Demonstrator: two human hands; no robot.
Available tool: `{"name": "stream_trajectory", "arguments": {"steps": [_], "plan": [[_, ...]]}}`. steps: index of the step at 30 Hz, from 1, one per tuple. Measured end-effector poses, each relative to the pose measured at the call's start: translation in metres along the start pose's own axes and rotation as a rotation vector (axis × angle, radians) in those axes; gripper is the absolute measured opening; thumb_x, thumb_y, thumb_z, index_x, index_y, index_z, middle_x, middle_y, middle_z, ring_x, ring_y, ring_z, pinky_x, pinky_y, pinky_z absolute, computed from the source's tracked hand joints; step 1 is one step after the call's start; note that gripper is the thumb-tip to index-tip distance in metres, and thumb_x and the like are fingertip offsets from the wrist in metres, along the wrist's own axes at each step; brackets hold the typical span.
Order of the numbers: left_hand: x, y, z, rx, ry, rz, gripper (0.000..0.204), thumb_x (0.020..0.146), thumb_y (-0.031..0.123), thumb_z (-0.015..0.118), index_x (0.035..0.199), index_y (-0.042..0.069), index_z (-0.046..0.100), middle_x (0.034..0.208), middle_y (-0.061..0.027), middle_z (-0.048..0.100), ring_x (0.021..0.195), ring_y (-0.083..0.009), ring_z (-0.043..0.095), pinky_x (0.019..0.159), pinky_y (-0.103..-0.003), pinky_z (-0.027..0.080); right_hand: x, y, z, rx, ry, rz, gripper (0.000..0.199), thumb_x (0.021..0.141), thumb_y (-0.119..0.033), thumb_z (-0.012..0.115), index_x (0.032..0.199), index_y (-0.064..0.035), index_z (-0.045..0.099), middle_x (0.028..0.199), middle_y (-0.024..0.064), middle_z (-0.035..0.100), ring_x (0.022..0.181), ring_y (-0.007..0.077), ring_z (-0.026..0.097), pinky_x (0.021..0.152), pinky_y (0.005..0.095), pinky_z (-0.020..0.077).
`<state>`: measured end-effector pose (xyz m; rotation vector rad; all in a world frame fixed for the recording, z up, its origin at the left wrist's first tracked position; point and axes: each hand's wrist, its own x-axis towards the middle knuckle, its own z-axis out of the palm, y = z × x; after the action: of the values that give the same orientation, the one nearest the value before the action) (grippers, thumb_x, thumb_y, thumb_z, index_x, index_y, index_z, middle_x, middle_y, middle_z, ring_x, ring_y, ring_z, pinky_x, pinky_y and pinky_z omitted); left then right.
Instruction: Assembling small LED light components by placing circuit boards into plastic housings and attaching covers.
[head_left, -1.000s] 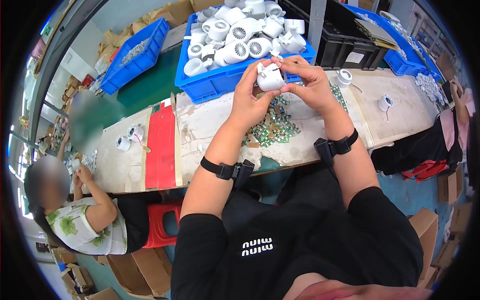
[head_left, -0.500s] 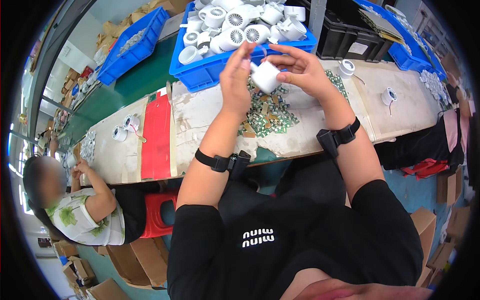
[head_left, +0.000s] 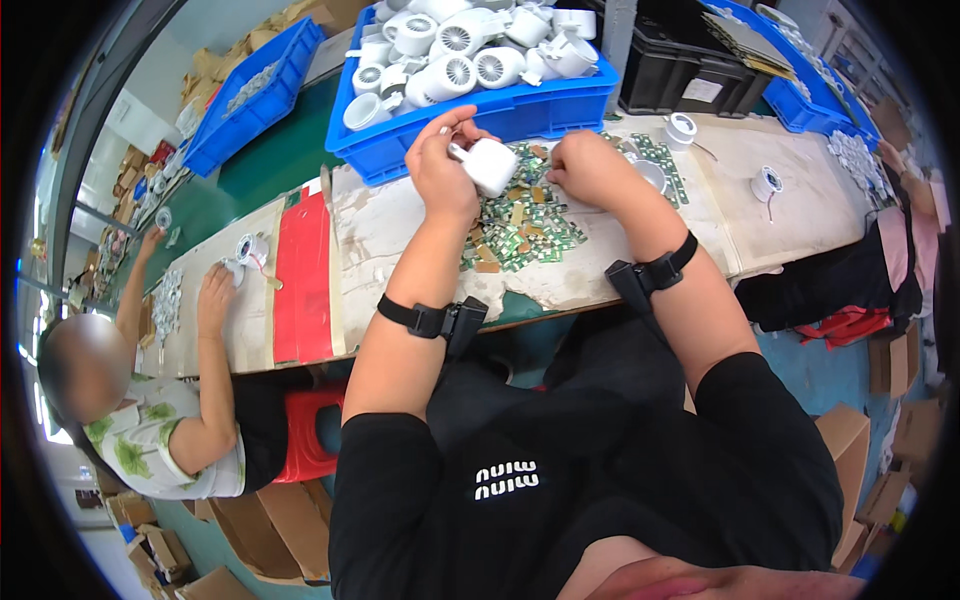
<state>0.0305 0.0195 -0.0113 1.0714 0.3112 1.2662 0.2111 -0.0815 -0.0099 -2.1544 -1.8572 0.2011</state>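
Observation:
A white plastic mini-fan housing [head_left: 488,167] is in my left hand [head_left: 444,172], which is closed around its left side in front of the large blue bin. To the right, my right hand [head_left: 598,172] is low over a pile of small green circuit boards [head_left: 530,222]. Its fingers are bent together near the boards; what they pinch, if anything, is hidden. Beside that hand's wrist lies a round white part [head_left: 651,176], partly covered by the hand.
A blue bin [head_left: 470,125] heaped with white fan housings stands behind my hands. White round fan units [head_left: 680,131] with wires sit at the right. A black crate [head_left: 690,70] is at the back. On the left, a co-worker [head_left: 170,430] reaches over the bench past a red strip [head_left: 302,280].
My right hand has left the housing and moved down to the circuit boards. My left hand has lowered slightly leftward, keeping the housing. The co-worker's hands have moved apart.

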Motion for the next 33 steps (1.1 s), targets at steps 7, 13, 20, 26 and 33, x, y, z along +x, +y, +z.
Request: {"name": "stream_trajectory", "arguments": {"steps": [7,13,20,26,33], "plan": [[0.001,0.003,0.001,0.082,-0.009,-0.05,0.04,0.095,0.007,0.041,0.121,-0.013,0.063,0.091,-0.0116,0.065,0.078,-0.0221,0.066,0.072,-0.035,0.058,0.008,0.013,0.0,0.23,0.359,-0.01,0.018,0.088,-0.011,0.071,0.102,-0.0019,0.066,0.083,0.015,0.072,0.076,0.0314,0.07,0.07,0.0425,0.0544],[-0.007,-0.005,0.008,0.412,-0.257,0.088,0.035,0.106,0.009,0.052,0.134,-0.009,0.06,0.093,-0.0083,0.073,0.075,-0.0107,0.059,0.077,-0.026,0.051,0.002,0.002,-0.025,1.066,0.459,-0.145,0.018,0.094,-0.016,0.074,0.103,-0.0002,0.072,0.081,0.0009,0.069,0.07,0.0057,0.059,0.061,0.0218,0.0473],[-0.017,-0.002,0.016,0.525,-0.378,0.129,0.03,0.106,0.016,0.055,0.128,-0.005,0.058,0.091,-0.0138,0.077,0.074,-0.012,0.062,0.072,-0.028,0.053,-0.001,0.004,-0.027,1.22,0.4,-0.187,0.021,0.093,-0.019,0.077,0.101,0.0003,0.076,0.083,0.005,0.074,0.067,0.0075,0.063,0.061,0.0224,0.0505],[-0.022,0.005,0.021,0.525,-0.336,0.159,0.016,0.099,0.012,0.065,0.105,-0.003,0.068,0.087,-0.01,0.077,0.072,-0.0111,0.066,0.069,-0.027,0.054,-0.007,-0.007,-0.027,1.254,0.303,-0.202,0.018,0.092,-0.018,0.077,0.094,0.0006,0.075,0.079,0.0056,0.073,0.065,0.0083,0.063,0.061,0.0234,0.0512],[-0.025,0.009,0.023,0.654,-0.263,0.185,0.008,0.088,0.008,0.074,0.091,0.001,0.077,0.082,-0.0057,0.075,0.071,-0.0095,0.064,0.068,-0.025,0.051,-0.008,-0.006,-0.028,1.337,0.232,-0.161,0.013,0.093,-0.012,0.074,0.092,0.0007,0.075,0.076,0.0062,0.071,0.062,0.0102,0.064,0.059,0.0258,0.0532]]}}
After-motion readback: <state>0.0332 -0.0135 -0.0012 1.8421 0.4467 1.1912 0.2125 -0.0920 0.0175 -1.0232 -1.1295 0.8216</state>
